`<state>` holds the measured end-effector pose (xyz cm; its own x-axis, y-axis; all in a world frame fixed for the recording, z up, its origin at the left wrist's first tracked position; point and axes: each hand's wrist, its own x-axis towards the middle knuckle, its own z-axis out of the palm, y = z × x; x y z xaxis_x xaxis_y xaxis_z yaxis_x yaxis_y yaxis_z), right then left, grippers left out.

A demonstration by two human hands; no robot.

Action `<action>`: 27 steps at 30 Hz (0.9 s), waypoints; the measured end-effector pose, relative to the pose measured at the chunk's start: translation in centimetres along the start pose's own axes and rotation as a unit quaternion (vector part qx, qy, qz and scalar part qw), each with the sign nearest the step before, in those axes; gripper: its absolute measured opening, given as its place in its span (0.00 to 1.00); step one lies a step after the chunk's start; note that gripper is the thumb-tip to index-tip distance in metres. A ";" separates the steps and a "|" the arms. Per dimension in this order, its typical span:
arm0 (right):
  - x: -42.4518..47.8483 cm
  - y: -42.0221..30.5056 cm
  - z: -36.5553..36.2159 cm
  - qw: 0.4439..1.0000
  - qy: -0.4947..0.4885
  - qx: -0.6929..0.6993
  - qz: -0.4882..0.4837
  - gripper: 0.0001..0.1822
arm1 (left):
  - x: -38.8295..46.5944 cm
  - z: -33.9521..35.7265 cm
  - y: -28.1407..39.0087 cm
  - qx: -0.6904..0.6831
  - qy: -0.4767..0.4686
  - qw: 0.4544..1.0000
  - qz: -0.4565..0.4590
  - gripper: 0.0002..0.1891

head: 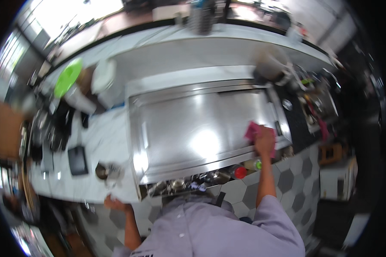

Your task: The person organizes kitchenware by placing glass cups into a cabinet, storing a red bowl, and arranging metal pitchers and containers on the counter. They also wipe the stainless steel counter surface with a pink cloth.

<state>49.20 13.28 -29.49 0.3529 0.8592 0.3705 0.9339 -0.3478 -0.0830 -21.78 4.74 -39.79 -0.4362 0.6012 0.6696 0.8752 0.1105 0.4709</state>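
My right hand (265, 141) presses a pink cloth (252, 131) onto the lower right part of a stainless steel worktop plate (180, 125), by its raised rim. The cloth shows on both sides of the hand. My left hand (114, 204) is at the front edge of the white marbled counter (106, 138), its fingers partly curled and blurred. Nothing can be made out in it. Just beyond it on the counter stands a small clear container (113, 172) beside a dark brown round thing (101, 170).
Bottles, one with a red cap (240, 172), line the front below the plate. A black tray (78, 160) and a green lid (68, 78) are at left. A large translucent bucket (270, 64) stands at the back right, near a sink (325, 102) holding utensils.
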 end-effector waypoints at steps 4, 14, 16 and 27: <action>2.6 2.4 1.2 0.980 -0.118 -0.055 0.153 0.32 | 2.0 0.0 3.7 -0.059 -0.013 0.998 -0.019 0.24; -7.9 -28.1 -10.0 0.649 -0.535 0.530 -0.109 0.12 | 4.3 -5.2 12.7 -0.013 -0.074 0.987 -0.145 0.07; -11.5 -31.3 -10.1 0.611 -0.656 0.418 -0.146 0.20 | 4.9 -5.7 14.2 -0.119 -0.099 0.972 -0.178 0.06; -20.9 -36.2 3.2 0.796 -0.533 0.067 -0.279 0.15 | 4.0 -9.0 17.9 -0.319 -0.304 0.887 -0.138 0.04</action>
<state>8.15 9.10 -37.15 -0.3379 0.7207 -0.6053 0.9347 0.1817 -0.3055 -9.78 1.96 -23.50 -0.2519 0.9582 0.1355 0.3717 -0.0335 0.9278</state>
